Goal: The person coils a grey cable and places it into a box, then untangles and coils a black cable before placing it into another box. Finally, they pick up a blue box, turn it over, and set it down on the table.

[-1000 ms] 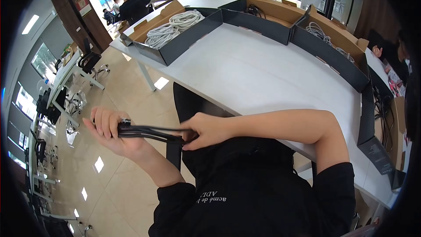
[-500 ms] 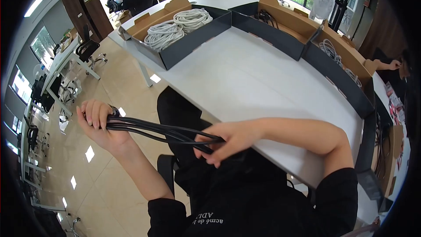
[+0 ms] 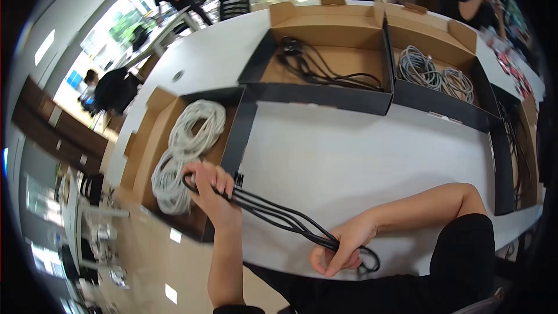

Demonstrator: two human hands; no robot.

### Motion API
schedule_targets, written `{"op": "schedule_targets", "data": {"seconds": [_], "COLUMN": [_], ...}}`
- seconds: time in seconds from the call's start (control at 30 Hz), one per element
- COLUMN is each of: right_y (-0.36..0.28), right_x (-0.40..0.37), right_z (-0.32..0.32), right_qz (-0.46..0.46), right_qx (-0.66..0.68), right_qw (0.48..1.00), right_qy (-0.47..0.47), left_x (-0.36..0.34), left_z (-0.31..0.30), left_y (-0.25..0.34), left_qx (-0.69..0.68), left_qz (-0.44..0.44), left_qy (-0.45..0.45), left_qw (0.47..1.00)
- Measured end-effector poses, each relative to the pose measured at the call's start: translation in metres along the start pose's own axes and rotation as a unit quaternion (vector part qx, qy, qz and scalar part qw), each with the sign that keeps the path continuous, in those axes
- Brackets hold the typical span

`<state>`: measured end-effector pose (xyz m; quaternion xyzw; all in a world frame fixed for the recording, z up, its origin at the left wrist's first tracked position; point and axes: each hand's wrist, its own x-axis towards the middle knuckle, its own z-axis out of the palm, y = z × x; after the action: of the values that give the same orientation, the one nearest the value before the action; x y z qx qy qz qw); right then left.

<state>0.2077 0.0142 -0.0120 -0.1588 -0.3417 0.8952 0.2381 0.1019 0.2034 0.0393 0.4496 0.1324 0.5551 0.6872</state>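
A folded bundle of black cable [image 3: 285, 216] stretches between my two hands over the front part of the white table [image 3: 349, 157]. My left hand [image 3: 212, 189] is closed around its left end, with a loop sticking out on the left and a dark connector beside the fingers. My right hand [image 3: 343, 247] grips the other end, where a small loop hangs out past the palm. Behind my left hand lie coils of white cable [image 3: 197, 128] in an open box [image 3: 232, 134].
Another open box [image 3: 325, 96] at the back holds black cables [image 3: 314, 67]. To its right, a box [image 3: 447, 110] contains grey coils [image 3: 418, 67]. Dark cables lie in a box [image 3: 503, 163] at the far right. People are in the background, one [image 3: 479, 6] at the upper right.
The view has turned toward the table and boxes. Both hands with the black cable are now over the table's front area instead of over the floor and my lap.
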Motion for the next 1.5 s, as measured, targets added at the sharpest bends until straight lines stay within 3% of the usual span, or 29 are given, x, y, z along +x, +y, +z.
{"op": "schedule_targets", "data": {"seconds": [0.03, 0.3, 0.33, 0.5, 0.57, 0.7, 0.77, 0.87, 1.07, 1.17, 1.3, 1.37, 1.43, 1.5], "right_y": [-0.014, -0.052, -0.054, -0.054, -0.048, -0.035, -0.025, 0.004, 0.042, 0.042, -0.004, -0.033, -0.07, -0.112], "right_x": [-0.008, -0.033, -0.038, -0.084, -0.095, -0.086, -0.068, -0.045, 0.002, 0.02, 0.011, -0.013, -0.045, -0.08], "right_z": [-0.008, -0.037, -0.038, -0.033, -0.029, -0.001, 0.021, 0.051, 0.109, 0.111, 0.109, 0.102, 0.089, 0.071], "right_qz": [0.025, 0.098, 0.09, -0.006, -0.058, -0.195, -0.214, -0.23, -0.288, -0.306, -0.34, -0.381, -0.405, -0.373], "right_qx": [0.017, -0.031, -0.019, -0.017, -0.002, 0.097, 0.147, 0.196, 0.277, 0.266, 0.206, 0.138, 0.076, -0.009], "right_qw": [0.999, 0.993, 0.992, 0.957, 0.935, 0.858, 0.819, 0.798, 0.741, 0.674, 0.595, 0.591, 0.603, 0.597], "right_qy": [0.025, 0.051, 0.084, 0.289, 0.35, 0.466, 0.512, 0.522, 0.54, 0.618, 0.699, 0.698, 0.683, 0.71], "left_x": [0.009, -0.004, -0.007, -0.015, -0.017, -0.018, -0.019, -0.024, -0.029, -0.025, 0.01, 0.051, 0.091, 0.131], "left_z": [-0.01, -0.031, -0.029, -0.03, -0.028, -0.021, -0.016, -0.032, -0.045, -0.047, -0.001, 0.034, 0.071, 0.098], "left_y": [-0.013, -0.026, -0.025, -0.033, -0.04, -0.053, -0.052, -0.048, -0.013, 0.0, 0.007, 0.001, -0.015, -0.036], "left_qx": [0.002, 0.159, 0.176, 0.196, 0.19, 0.181, 0.189, 0.222, 0.161, 0.102, 0.157, 0.104, 0.063, 0.014], "left_qz": [-0.018, 0.148, 0.135, 0.132, 0.108, 0.028, -0.079, -0.259, -0.433, -0.522, -0.403, -0.363, -0.363, -0.378], "left_qy": [0.004, -0.079, -0.053, -0.14, -0.181, -0.147, -0.104, -0.115, -0.173, -0.122, -0.125, -0.151, -0.111, -0.081], "left_qw": [1.0, 0.973, 0.974, 0.962, 0.959, 0.972, 0.973, 0.933, 0.87, 0.838, 0.893, 0.914, 0.923, 0.922]}}
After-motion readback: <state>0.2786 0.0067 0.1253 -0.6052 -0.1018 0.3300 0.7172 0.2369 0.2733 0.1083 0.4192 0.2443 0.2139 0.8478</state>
